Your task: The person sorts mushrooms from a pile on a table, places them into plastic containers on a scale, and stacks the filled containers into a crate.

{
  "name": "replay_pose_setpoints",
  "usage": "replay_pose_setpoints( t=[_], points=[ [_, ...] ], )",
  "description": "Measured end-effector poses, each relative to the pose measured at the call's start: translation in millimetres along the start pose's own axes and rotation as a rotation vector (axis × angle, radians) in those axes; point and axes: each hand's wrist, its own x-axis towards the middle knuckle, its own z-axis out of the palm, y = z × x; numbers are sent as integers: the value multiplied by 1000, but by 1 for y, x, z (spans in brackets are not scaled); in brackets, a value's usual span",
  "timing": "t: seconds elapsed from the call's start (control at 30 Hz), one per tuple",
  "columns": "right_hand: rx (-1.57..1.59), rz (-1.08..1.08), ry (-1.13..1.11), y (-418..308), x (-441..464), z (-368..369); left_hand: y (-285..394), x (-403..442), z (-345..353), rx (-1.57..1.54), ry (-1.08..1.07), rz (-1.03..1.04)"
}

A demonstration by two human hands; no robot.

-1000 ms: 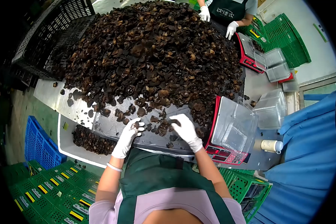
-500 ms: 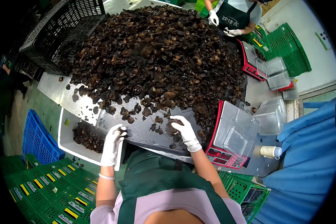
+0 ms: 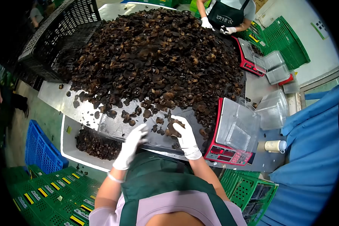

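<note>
A large heap of wood ear mushrooms (image 3: 154, 56) covers the metal table, with loose pieces scattered along its near side. My right hand (image 3: 187, 138), in a white glove, is closed around a brown wood ear (image 3: 173, 128) at the table's near edge. My left hand (image 3: 133, 144), also gloved in white, is smeared by motion to the left of it. Its fingers look stretched out, with nothing seen in them. Below the table edge on the left, a white bin (image 3: 67, 140) holds more wood ears.
A red scale (image 3: 219, 148) with a clear plastic tray (image 3: 239, 137) on it stands at my right, beside stacked clear trays (image 3: 272, 109) and a cream bottle (image 3: 275, 146). A black crate (image 3: 37, 49) is at the far left. Across the table works a co-worker (image 3: 228, 17) in white gloves.
My left hand has moved right, away from the white bin, and the dark piece at its fingertips no longer shows. My right hand still holds the wood ear in nearly the same place.
</note>
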Motion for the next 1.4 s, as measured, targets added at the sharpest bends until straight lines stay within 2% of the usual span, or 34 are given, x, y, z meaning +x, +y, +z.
replay_pose_setpoints(
  t=[0.03, 0.07, 0.1, 0.17, 0.3, 0.37, 0.47, 0.5, 0.57, 0.73, 0.83, 0.97, 1.03, 1.17, 1.23, 1.27, 1.3, 1.37, 1.4],
  points=[
    [-310, -135, 36, -5, -4, 11, 4, 5, 19, -151, -122, -60],
    [-339, -141, 9, -7, -9, 18, 2, 14, 32, -304, -216, -109],
    [-396, -163, -1, -13, -13, 27, 10, 20, 47, -438, -230, -184],
    [-564, -299, -47, -10, -15, 31, 0, 33, 56, -671, -250, -209],
    [-610, -320, -95, -12, -20, 30, -4, 38, 61, -793, -218, -218],
    [-573, -248, -132, -18, -21, 28, -3, 37, 63, -852, -132, -244],
    [-212, -142, -162, -25, -20, 25, -3, 37, 62, -1028, -149, -265],
    [-213, -142, -163, -29, -20, 25, -2, 37, 63, -1030, -150, -263],
    [244, 81, -140, -36, -17, 24, 0, 36, 63, -1085, -153, -291],
    [297, 155, -38, -21, -10, 3, -2, 34, 60, -1078, -213, -289],
    [378, 196, 27, -23, -11, 8, -4, 33, 59, -1038, -175, -298],
    [428, 192, -30, -16, -8, -3, -2, 33, 58, -1031, -195, -280],
    [269, 110, 47, -15, -10, -4, 2, 33, 61, -1025, -126, -287],
    [235, 124, 128, -14, -11, -2, 4, 33, 60, -1028, -107, -290],
    [400, 162, 61, -1, -7, -7, 8, 32, 64, -982, -57, -155],
    [372, 226, 90, 1, -4, -3, 12, 33, 68, -931, -8, -103],
    [324, 228, 17, 3, -8, 0, 11, 33, 70, -930, -11, -101],
    [379, 239, -68, 8, -13, 11, 15, 33, 73, -740, -15, 94],
    [323, 199, -164, 16, -12, 12, 20, 33, 75, -614, -19, 114]
  ],
)
